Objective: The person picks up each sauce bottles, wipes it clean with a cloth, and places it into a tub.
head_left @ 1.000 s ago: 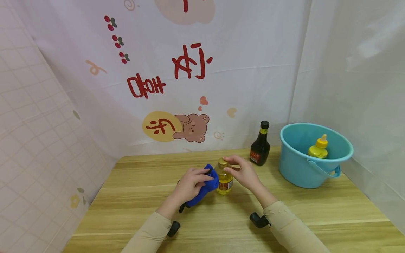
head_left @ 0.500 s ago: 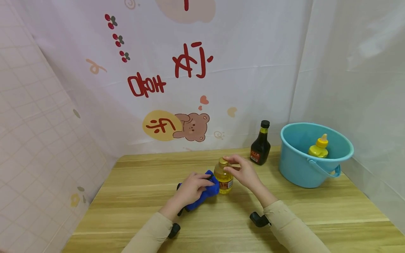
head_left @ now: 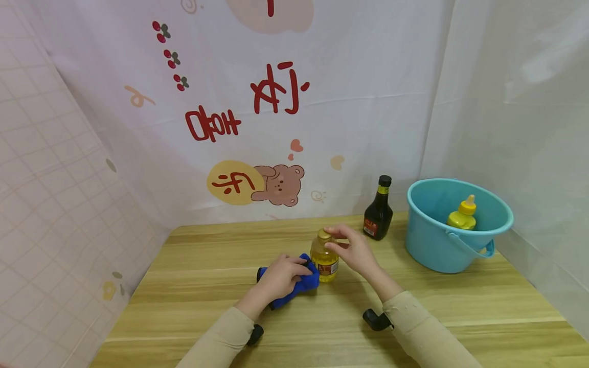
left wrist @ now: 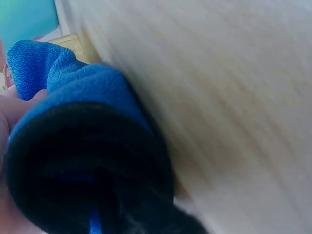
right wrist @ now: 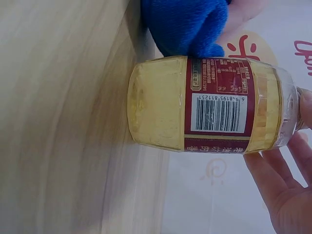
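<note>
A small clear bottle of yellow oil point(head_left: 325, 266) with a gold cap stands upright on the wooden table. My right hand point(head_left: 355, 250) pinches it at the cap and neck from the right. In the right wrist view the bottle point(right wrist: 219, 105) shows a dark red label with a barcode. My left hand point(head_left: 279, 278) grips a bunched blue cloth point(head_left: 296, 291) with black edging, held against the bottle's left side. The left wrist view has the cloth point(left wrist: 92, 87) close up, its black edge point(left wrist: 87, 146) rolled into a loop; part of the left fingers is hidden behind it.
Behind the right hand stands a dark sauce bottle point(head_left: 378, 212) with a black cap. A light blue bucket point(head_left: 434, 250) sits at the back right, a yellow squeeze bottle point(head_left: 462, 219) inside it. A printed white curtain point(head_left: 368, 102) hangs along the table's back edge.
My left hand and the cloth have slid lower along the bottle's side, toward the table. The right hand keeps its hold at the top, and the bottle has hardly moved.
</note>
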`<state>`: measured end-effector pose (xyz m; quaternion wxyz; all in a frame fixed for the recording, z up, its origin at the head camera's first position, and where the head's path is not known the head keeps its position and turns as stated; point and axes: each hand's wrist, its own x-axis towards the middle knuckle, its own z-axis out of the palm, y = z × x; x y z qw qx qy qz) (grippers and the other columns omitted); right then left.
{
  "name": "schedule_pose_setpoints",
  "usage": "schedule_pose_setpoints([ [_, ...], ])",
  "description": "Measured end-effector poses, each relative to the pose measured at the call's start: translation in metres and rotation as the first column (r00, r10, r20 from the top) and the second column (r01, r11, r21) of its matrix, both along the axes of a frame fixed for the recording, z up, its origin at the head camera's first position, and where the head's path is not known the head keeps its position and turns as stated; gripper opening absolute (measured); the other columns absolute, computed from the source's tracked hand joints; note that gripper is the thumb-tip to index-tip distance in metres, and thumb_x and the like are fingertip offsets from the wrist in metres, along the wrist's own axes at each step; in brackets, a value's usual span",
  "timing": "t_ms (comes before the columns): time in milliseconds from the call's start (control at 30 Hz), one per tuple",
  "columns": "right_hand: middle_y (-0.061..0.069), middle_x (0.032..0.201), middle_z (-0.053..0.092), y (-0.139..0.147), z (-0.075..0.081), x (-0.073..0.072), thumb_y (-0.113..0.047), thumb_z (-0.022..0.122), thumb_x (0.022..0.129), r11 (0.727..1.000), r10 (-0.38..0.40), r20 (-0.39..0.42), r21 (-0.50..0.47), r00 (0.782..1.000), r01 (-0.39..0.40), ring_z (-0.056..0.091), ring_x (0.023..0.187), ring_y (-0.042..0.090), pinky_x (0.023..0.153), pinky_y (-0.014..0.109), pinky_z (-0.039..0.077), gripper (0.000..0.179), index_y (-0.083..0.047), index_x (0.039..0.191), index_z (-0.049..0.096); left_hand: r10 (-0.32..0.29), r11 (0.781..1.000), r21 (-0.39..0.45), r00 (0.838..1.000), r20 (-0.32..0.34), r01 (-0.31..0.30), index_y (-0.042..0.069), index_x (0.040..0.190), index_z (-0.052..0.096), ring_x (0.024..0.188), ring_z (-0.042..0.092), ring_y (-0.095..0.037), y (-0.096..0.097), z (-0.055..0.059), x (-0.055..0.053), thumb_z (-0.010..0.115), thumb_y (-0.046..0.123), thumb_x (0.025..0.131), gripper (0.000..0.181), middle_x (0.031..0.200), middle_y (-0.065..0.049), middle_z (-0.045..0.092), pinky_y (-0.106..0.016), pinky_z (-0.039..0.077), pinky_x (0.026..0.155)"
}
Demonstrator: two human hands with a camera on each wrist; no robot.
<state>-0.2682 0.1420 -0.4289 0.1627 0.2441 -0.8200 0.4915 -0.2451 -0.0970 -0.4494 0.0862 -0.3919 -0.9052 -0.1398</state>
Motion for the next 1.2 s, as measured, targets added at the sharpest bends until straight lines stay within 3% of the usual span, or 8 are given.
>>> schedule_pose_setpoints([
  [300,0.012,0.119,0.066,-0.002,0.001,0.002,-0.006,0.074,0.088,1.000,0.005,0.025,-0.026,1.000,-0.004,0.065,0.104,0.031,0.083,0.046,0.057,0.033,-0.006,0.120,0.066,0.003,0.998,-0.061,1.000,0.022,-0.001,0.019,0.108,0.078,0.121,0.059,-0.019,0.003,-0.001,0.000,0.073,0.003,0.088,0.027,0.112,0.004,0.072,-0.036,0.046,0.094],
  [467,0.012,0.118,0.066,-0.005,0.004,0.003,-0.009,0.077,0.087,0.999,-0.029,-0.002,0.032,1.000,0.029,0.064,0.107,0.031,0.089,0.050,0.053,0.037,-0.005,0.121,0.065,0.012,0.998,-0.054,1.000,0.018,-0.011,0.019,0.109,0.078,0.121,0.058,-0.018,0.001,0.000,0.001,0.073,0.002,0.088,0.028,0.113,0.004,0.072,-0.041,0.045,0.098],
  [600,0.010,0.116,0.065,-0.009,0.007,0.005,-0.017,0.081,0.084,0.987,-0.105,-0.045,0.120,0.993,0.110,0.062,0.107,0.028,0.091,0.048,0.053,0.043,-0.007,0.122,0.064,0.029,0.999,-0.026,1.000,0.007,-0.028,0.018,0.108,0.078,0.119,0.060,-0.020,-0.003,0.003,0.003,0.073,0.000,0.087,0.028,0.114,0.001,0.072,-0.041,0.046,0.098],
  [900,0.007,0.103,0.065,-0.018,0.013,0.007,-0.028,0.087,0.077,0.944,-0.231,-0.127,0.211,0.965,0.254,0.063,0.092,0.025,0.080,0.040,0.055,0.048,-0.009,0.116,0.066,0.056,0.997,0.060,0.998,-0.019,-0.055,0.016,0.111,0.077,0.118,0.061,-0.023,-0.015,0.012,0.003,0.070,-0.002,0.089,0.029,0.119,-0.004,0.070,-0.042,0.048,0.095],
  [1033,0.006,0.099,0.065,-0.021,0.014,0.008,-0.028,0.087,0.077,0.927,-0.266,-0.144,0.232,0.953,0.294,0.062,0.085,0.022,0.073,0.038,0.053,0.044,-0.010,0.112,0.067,0.072,0.992,0.108,0.997,-0.015,-0.070,0.015,0.112,0.076,0.117,0.061,-0.026,-0.019,0.016,0.004,0.069,-0.002,0.090,0.029,0.121,-0.005,0.069,-0.043,0.050,0.093],
  [1200,0.006,0.101,0.065,-0.023,0.015,0.008,-0.024,0.085,0.080,0.927,-0.271,-0.140,0.228,0.952,0.297,0.062,0.084,0.021,0.072,0.037,0.053,0.040,-0.009,0.112,0.068,0.100,0.982,0.161,0.995,0.003,-0.100,0.016,0.113,0.076,0.118,0.060,-0.027,-0.022,0.021,0.006,0.069,-0.001,0.090,0.030,0.123,-0.006,0.068,-0.043,0.050,0.093],
])
